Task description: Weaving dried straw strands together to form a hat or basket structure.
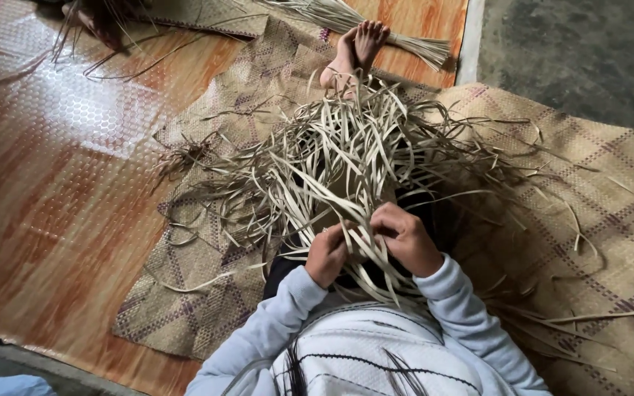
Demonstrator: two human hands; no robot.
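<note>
- Straw strips (346,158) fan out ahead of my hands, over a woven mat (207,293).
- My left hand (326,254) pinches strips at their near ends.
- My right hand (405,238), just beside it, grips strips too.

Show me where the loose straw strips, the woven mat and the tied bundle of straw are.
loose straw strips (346,154), head view, middle of the tangled pile.
woven mat (596,191), head view, bare checked part at right.
tied bundle of straw (412,45), head view, its fanned end.
</note>
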